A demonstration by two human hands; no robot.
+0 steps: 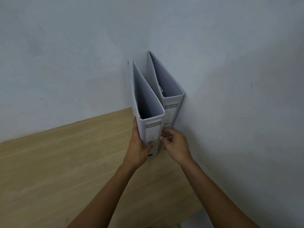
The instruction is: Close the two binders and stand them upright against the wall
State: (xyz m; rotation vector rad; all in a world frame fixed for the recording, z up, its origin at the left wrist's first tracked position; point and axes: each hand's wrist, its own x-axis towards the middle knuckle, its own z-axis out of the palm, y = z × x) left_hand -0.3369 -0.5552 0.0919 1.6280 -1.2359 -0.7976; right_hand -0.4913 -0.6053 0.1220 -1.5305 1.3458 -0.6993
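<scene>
Two pale grey binders stand upright side by side in the corner where two walls meet, spines toward me. The nearer binder [152, 129] has a white spine label; my left hand [139, 148] grips its spine from the left, thumb across the lower label. Behind it to the right, the farther binder [171, 111] stands with its right cover against the right wall. My right hand [174, 143] sits low between the two spines, its fingertips touching the right edge of the nearer binder. Both binders are closed.
A light wooden tabletop [65, 162] runs left and toward me from the binders. The blue-grey back wall [82, 63] rises behind it and the right wall [238, 96] closes the right side. The table's near edge shows at the bottom right.
</scene>
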